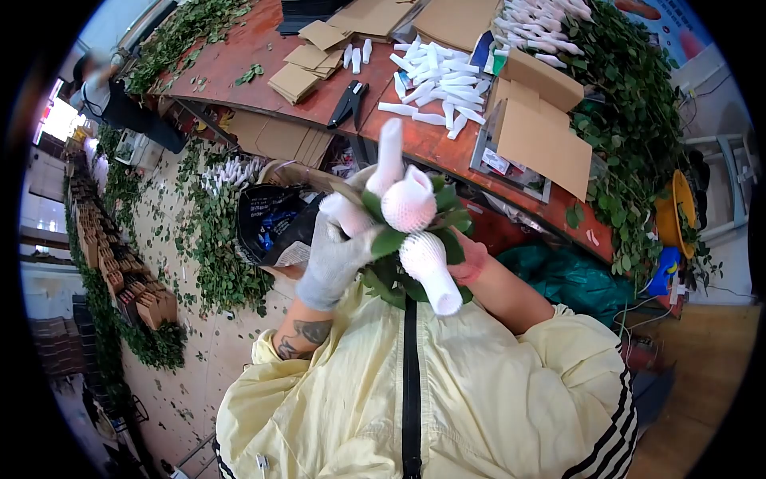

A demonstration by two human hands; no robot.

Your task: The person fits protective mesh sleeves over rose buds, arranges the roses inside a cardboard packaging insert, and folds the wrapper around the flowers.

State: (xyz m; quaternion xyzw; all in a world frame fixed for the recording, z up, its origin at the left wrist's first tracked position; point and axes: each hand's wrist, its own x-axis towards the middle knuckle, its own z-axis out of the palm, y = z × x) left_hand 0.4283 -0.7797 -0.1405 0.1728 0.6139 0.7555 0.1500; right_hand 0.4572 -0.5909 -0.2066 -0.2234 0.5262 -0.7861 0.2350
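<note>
Close in front of my chest is a small bunch of flowers point(408, 206) with green leaves, their heads covered by white mesh sleeves and pinkish beneath. Several sleeved heads point in different directions, one upward and one down toward me. My left hand point(331, 259), in a pale grey glove, is closed around the left side of the bunch, its thumb against the leaves. On the other side, my right hand point(471, 259) grips the bunch from behind; leaves and sleeves hide most of its fingers.
The red table point(319, 148) carries a pile of white mesh sleeves point(443, 84), a black stapler point(349, 105), flat cardboard pieces point(299, 76) and an open carton point(542, 120). Sleeved flowers lie at right. A black-lined box point(275, 215) stands at left; another person point(120, 100) works far left.
</note>
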